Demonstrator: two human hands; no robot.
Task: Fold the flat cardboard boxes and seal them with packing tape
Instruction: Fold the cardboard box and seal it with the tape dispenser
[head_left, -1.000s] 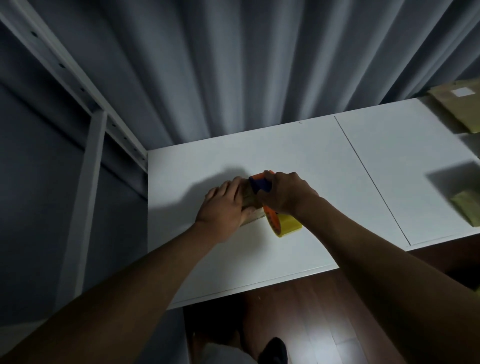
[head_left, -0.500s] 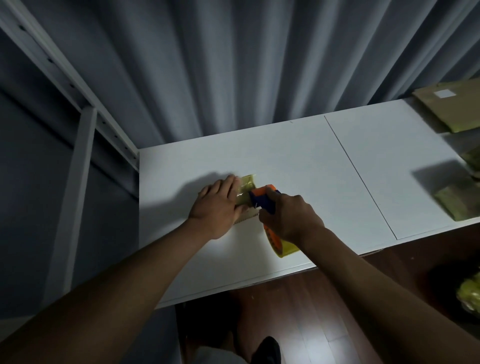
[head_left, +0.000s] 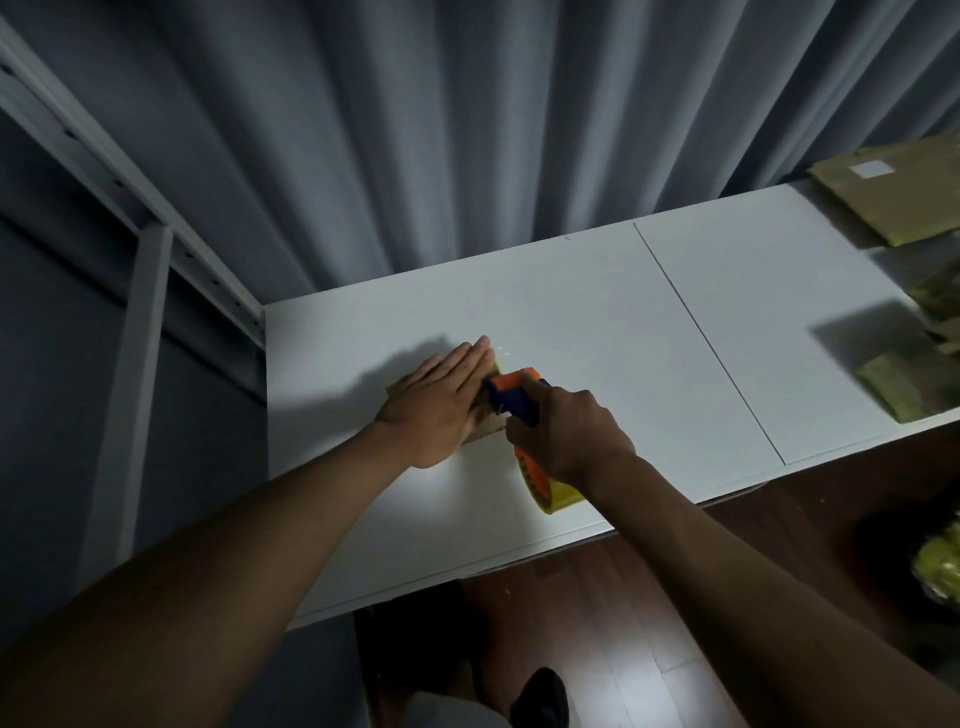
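My left hand (head_left: 441, 410) lay flat, fingers straight, pressing the small box (head_left: 485, 427) on the white table (head_left: 597, 332). My right hand (head_left: 566, 434) gripped the tape dispenser (head_left: 514, 392). A far box (head_left: 893, 200) had a blank white label (head_left: 871, 169).

Both bare arms are stretched forward. The left hand (head_left: 441, 402) is laid flat, palm down, fingers straight and together. The right hand (head_left: 569, 434) is curled tight in a grip.

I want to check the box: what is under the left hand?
Under the flat left hand lies a small cardboard box on the white table. Only its edges show beside the hand. Its top is covered, so the tape there cannot be seen.
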